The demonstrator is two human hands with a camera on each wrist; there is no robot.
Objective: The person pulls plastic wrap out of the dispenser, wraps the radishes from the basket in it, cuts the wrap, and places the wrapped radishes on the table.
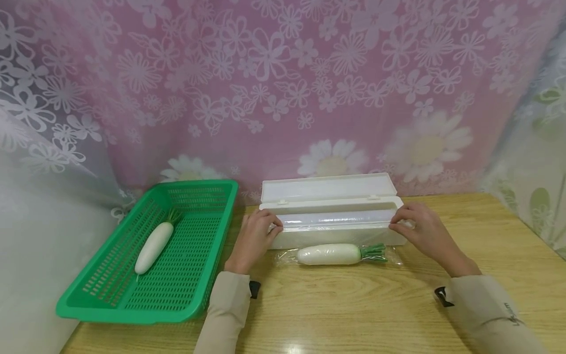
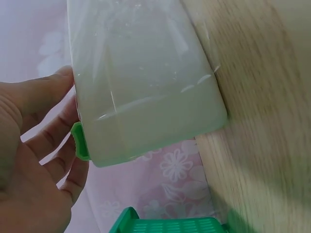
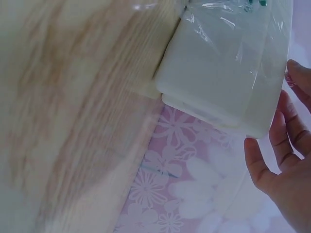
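A white plastic-wrap dispenser box [image 1: 336, 238] stands on the table with its lid [image 1: 329, 187] raised at the back. Inside lies a roll of plastic wrap [image 1: 336, 218], and clear film drapes over the front wall. My left hand [image 1: 254, 236] pinches the film at the box's left front edge, fingers beside a green tab [image 2: 80, 141]. At the opposite end, thumb and fingers of my right hand [image 1: 426, 236] pinch the film's right side. Just in front of the box lies a white radish [image 1: 329, 254] with green stems, wrapped in clear film.
A green slotted basket [image 1: 234, 201] sits left of my left arm, holding another white radish [image 1: 154, 247] that looks unwrapped. Behind the wooden table [image 1: 345, 309] hangs a pink flowered curtain [image 1: 283, 98]. Pale flowered sheeting flanks both sides.
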